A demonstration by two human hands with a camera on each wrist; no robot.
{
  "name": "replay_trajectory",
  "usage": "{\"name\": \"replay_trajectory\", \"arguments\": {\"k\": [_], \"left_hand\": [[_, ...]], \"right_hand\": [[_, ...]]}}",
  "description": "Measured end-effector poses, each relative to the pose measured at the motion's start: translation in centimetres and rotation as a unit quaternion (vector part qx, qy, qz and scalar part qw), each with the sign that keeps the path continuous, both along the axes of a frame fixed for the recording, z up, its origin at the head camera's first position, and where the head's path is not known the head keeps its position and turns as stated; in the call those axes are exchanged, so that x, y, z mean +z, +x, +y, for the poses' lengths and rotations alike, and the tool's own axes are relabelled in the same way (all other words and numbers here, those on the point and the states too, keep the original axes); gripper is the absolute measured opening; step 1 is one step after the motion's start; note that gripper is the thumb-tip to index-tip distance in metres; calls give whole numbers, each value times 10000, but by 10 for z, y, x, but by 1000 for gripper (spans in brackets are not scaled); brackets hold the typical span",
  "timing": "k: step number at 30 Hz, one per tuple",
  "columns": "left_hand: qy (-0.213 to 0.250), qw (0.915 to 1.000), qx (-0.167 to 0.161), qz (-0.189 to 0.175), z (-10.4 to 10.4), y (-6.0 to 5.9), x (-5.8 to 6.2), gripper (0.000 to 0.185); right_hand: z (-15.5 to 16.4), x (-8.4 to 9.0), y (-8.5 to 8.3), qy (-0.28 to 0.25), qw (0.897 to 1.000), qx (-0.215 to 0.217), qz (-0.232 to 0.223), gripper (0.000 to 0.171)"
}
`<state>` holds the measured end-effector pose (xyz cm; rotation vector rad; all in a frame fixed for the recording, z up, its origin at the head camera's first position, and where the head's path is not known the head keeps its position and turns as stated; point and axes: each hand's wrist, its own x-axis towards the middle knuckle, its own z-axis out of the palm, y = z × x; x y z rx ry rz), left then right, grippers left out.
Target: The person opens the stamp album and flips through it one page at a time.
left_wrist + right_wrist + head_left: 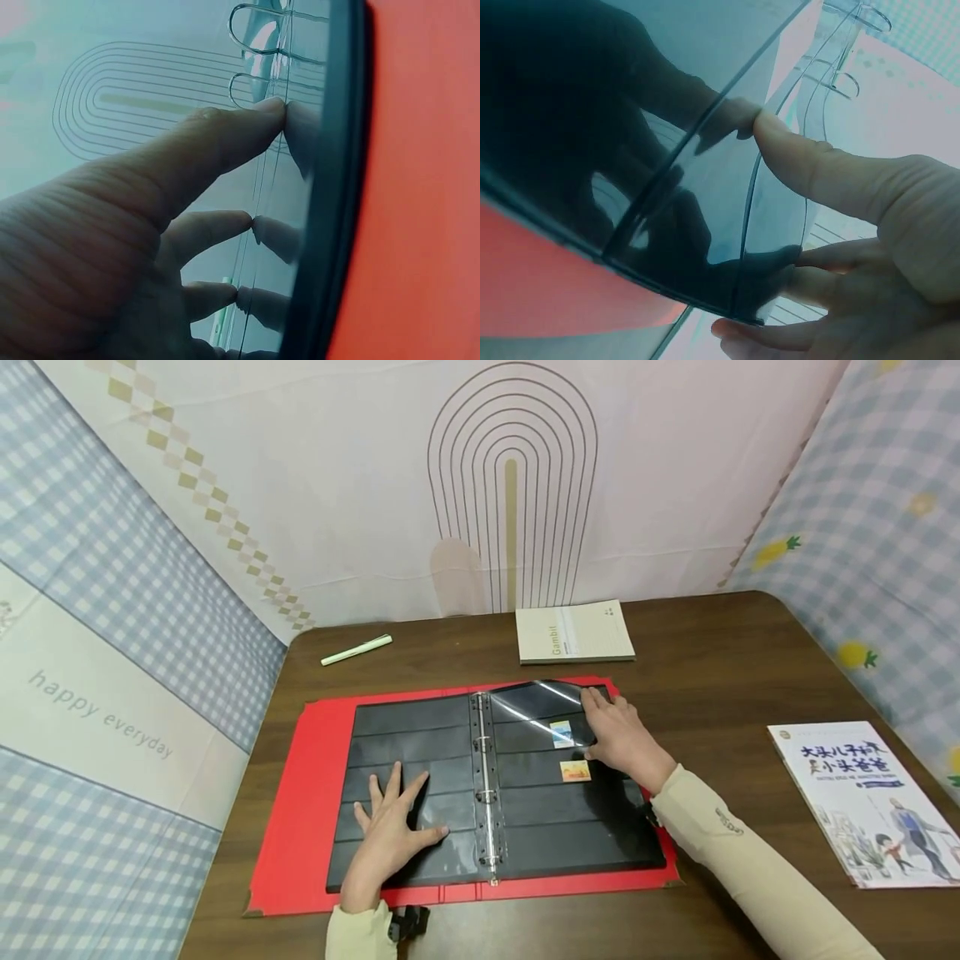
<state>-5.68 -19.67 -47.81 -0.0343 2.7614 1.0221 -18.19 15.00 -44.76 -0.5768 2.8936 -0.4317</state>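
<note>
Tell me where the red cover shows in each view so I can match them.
Head: red cover at lower centre, showing round the black pages.
Left wrist: red cover down the right side.
Right wrist: red cover at lower left.
Shared landmark: metal rings, between the pages in head, top in left wrist, top right in right wrist.

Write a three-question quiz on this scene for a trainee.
1. True or false: the left grip, a bare hand, has its fingers spread on the left page.
2. How many small coloured cards show on the right page?
3. Which lies beyond the red binder, left of the notebook: A) the picture book, B) the pen, C) a mug?

Key: 1, true; 2, two; 3, B.
</note>
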Motion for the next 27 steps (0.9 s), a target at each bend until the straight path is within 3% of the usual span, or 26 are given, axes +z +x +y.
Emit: {"name": "replay_trajectory", "arguments": {"k": [7, 17, 27], "left_hand": [[8, 10000, 10, 71, 2, 1, 0, 85], [81, 9999, 52, 39, 0, 3, -2, 85], [61, 9999, 79, 59, 1, 2, -2, 85]], "right_hand": [[1, -1, 2, -269, 9995, 4, 186, 97], [13, -1, 2, -973, 9945, -100, -376, 96], [32, 13, 21, -1824, 9817, -365, -413, 95]]}}
